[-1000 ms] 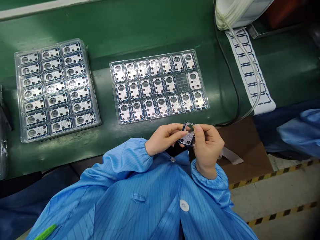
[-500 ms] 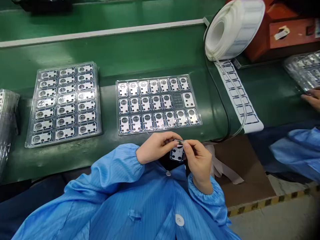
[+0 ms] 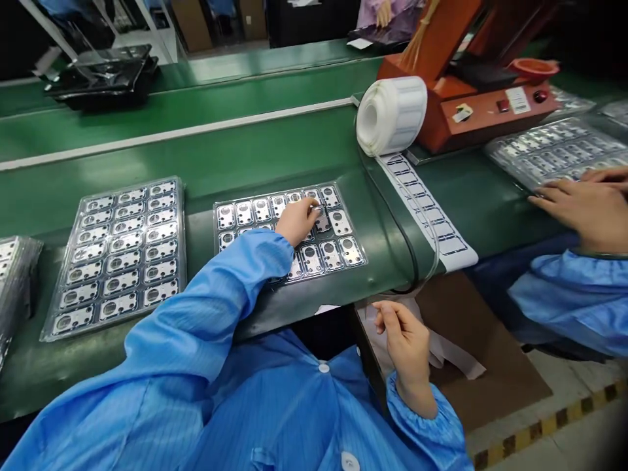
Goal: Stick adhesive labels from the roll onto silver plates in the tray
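My left hand [image 3: 296, 221] is over the middle tray [image 3: 363, 260], its fingers closed on a small silver plate [image 3: 322, 221] at the slot in the middle row. The tray holds rows of similar plates, some hidden under my hand and sleeve. My right hand [image 3: 405, 333] hangs in front of the bench edge, above a brown box, with thumb and index finger pinched together. Anything between those fingertips is too small to make out.
Stacked trays [image 3: 182, 261] of plates lie at the left. A white label roll [image 3: 392, 114] with its strip [image 3: 426, 212], cables and an orange machine [image 3: 495, 111] stand at the right. A co-worker's hands [image 3: 583, 203] rest by another tray [image 3: 554, 147].
The view has tilted up. My left hand has carried the plate from in front of my chest to the tray. My right hand has separated from it and sits over the box.
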### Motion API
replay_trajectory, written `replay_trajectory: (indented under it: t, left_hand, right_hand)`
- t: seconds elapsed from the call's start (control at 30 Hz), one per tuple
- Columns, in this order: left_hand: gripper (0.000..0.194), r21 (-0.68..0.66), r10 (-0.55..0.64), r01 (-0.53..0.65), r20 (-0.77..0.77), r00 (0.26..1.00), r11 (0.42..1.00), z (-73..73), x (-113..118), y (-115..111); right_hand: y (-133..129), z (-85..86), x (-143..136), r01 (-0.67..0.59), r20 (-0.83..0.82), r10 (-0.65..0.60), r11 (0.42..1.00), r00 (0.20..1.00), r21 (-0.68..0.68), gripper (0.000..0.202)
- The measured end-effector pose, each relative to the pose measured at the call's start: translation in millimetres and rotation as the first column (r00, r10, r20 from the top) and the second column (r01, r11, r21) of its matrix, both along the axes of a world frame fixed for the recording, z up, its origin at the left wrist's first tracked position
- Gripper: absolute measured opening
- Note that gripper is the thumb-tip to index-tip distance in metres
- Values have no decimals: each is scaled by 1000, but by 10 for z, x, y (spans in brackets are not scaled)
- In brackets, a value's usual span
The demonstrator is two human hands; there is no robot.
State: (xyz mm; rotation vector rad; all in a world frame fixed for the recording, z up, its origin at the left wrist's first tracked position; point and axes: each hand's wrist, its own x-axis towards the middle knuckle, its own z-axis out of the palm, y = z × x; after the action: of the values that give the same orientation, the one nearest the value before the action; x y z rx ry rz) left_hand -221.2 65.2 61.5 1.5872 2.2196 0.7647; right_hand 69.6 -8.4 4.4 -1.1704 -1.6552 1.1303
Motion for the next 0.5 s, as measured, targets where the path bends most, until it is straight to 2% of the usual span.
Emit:
replay_trajectory:
  t: [0.13, 0.2, 0.27, 0.33, 0.4, 0.47, 0.5]
  left_hand:
    - [29, -21, -102, 100, -244, 964, 995, -103, -18, 3]
    - [33, 24, -107, 120, -301, 948, 993, -58, -12, -65]
    - [35, 105, -121, 161, -318, 940, 981, 66, 28, -204]
    - [34, 165, -210, 267, -296, 932, 949, 244, 118, -443]
    - [35, 195, -337, 376, -204, 919, 906, 412, 261, -761]
    - [30, 174, -457, 457, -46, 888, 872, 496, 446, -1086]
    - [25, 152, -504, 494, 35, 863, 856, 490, 548, -1223]
  right_hand:
    - [98, -109, 242, 145, -1, -145, 987, 989, -71, 38]
    - [218, -216, 395, 220, -13, -223, 970, 975, -107, 41]
    - [404, -374, 572, 324, -26, -329, 938, 944, -121, 42]
    - [659, -578, 762, 426, -16, -430, 897, 903, -119, 45]
    - [960, -802, 934, 502, 11, -505, 855, 863, -131, 43]
    - [1265, -1011, 1050, 527, 39, -528, 838, 849, -142, 34]
    - [1403, -1100, 1079, 521, 48, -520, 841, 853, -144, 32]
